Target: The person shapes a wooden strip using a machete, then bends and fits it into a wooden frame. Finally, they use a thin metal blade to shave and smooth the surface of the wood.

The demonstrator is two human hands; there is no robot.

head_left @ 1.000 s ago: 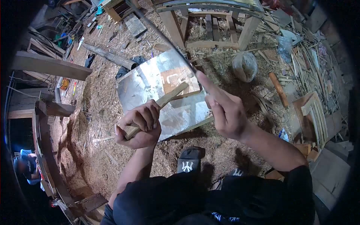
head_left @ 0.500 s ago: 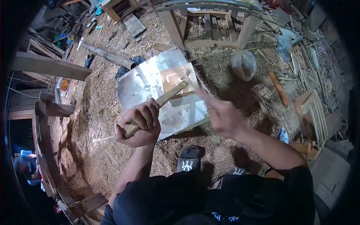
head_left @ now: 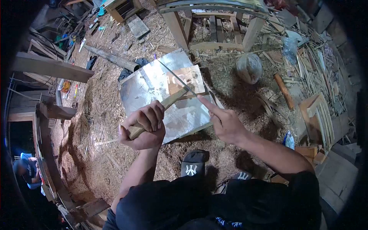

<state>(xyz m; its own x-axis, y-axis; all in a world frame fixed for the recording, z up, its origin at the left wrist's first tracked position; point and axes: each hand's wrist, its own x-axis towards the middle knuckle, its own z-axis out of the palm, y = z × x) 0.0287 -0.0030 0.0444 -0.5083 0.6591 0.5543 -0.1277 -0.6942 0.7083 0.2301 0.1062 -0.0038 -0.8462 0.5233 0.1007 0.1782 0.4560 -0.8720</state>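
My left hand is closed around a wooden handle that slants up to the right. A long thin dark file-like rod lies across the handle's far end. My right hand is closed on the near end of this rod, the index finger stretched along it; the grip inside the fist is hidden. Below both hands lies a silvery board on the ground. On it rests a smaller brown wooden piece with pale marks, partly covered by the rod and the handle.
Wood shavings cover the ground. A wooden frame stands ahead, with a clear plastic bag near it. A round pole lies left, a brown wooden bar right. A person is at far left.
My right hand, blurred before, now shows sharply and slightly lower, with the thin rod visible across the handle's end. My left hand has hardly moved.
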